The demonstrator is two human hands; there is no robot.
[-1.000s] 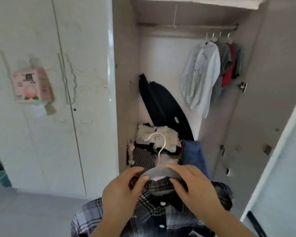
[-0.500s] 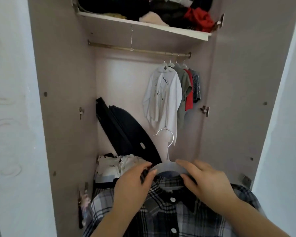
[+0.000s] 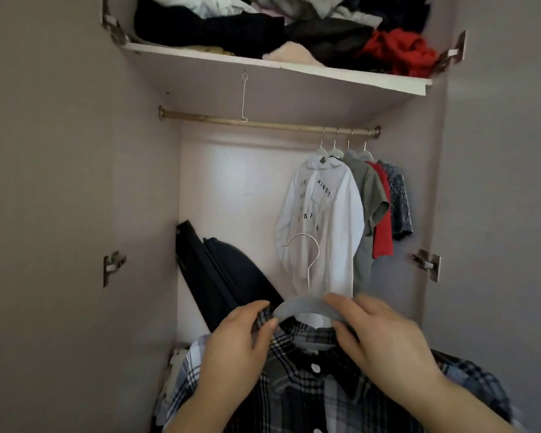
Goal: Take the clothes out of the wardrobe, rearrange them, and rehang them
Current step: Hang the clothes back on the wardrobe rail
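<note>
- Plaid shirt (image 3: 310,392): dark check, white buttons, front facing the camera, collar uppermost, body hanging down out of view. It is held low in front of the open wardrobe, well below the rail (image 3: 263,123).
- Hanger (image 3: 303,307): grey, inside the shirt's collar. Its long axis runs left to right across the view. The wire hook stands upright, with its open end turned left.
- Left hand (image 3: 235,345): thumb and fingers pinch the hanger's left end together with the collar.
- Right hand (image 3: 384,335): slightly blurred, fingers curled over the hanger's right shoulder, gripping it.
- White shirt (image 3: 325,220): printed lettering, hung on the rail's right end, directly behind the hook.
- Olive shirt (image 3: 370,195), red garment (image 3: 383,226) and dark patterned shirt (image 3: 400,201): hung in a row to the right of the white shirt, close together.
- Black case (image 3: 228,276): leaning against the back wall, lower left.
- Wire hook (image 3: 244,98): hangs from the underside of the shelf, reaching the rail.
- Shelf (image 3: 325,75): above the rail, carrying heaped clothes (image 3: 263,26).
</note>
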